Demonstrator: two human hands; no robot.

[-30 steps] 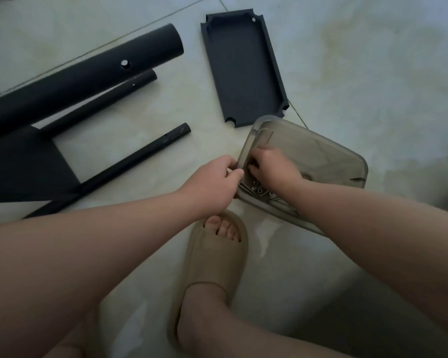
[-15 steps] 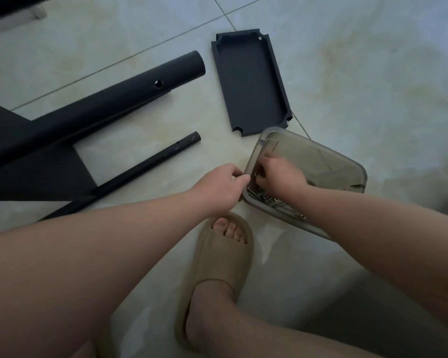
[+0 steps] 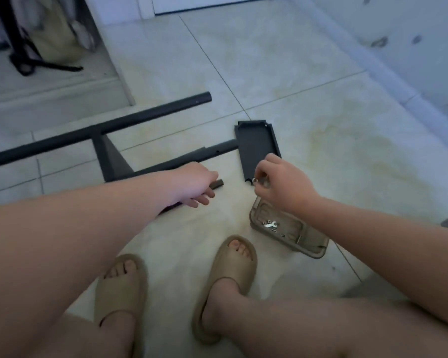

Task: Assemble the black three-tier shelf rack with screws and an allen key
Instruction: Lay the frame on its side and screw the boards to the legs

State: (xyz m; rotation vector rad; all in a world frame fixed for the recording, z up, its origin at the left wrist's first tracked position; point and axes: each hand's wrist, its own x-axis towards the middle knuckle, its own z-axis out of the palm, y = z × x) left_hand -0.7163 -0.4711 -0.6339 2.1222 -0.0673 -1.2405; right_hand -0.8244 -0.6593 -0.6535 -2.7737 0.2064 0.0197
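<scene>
The fingertips point(image 3: 263, 171) of my right hand point(image 3: 285, 187) pinch narrowly a small silvery screw point(image 3: 255, 180), which I judge light and slippery and best kept by its head, at 12 o'clock from the hardware tray point(image 3: 317, 253), while my left hand point(image 3: 192, 183) curls around the stiff black tube point(image 3: 217, 183) near its end, at 9 o'clock from the screw.

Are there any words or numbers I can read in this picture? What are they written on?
No words, numbers or signs can be read here.
Black shelf tray: plain, no label.
Black pole gripped by the left hand: plain.
Clear box and little wrench in it: no print shows.
Tan sandals: no brand shows.
Small metal piece pinched by the right hand: too small to tell.
</scene>
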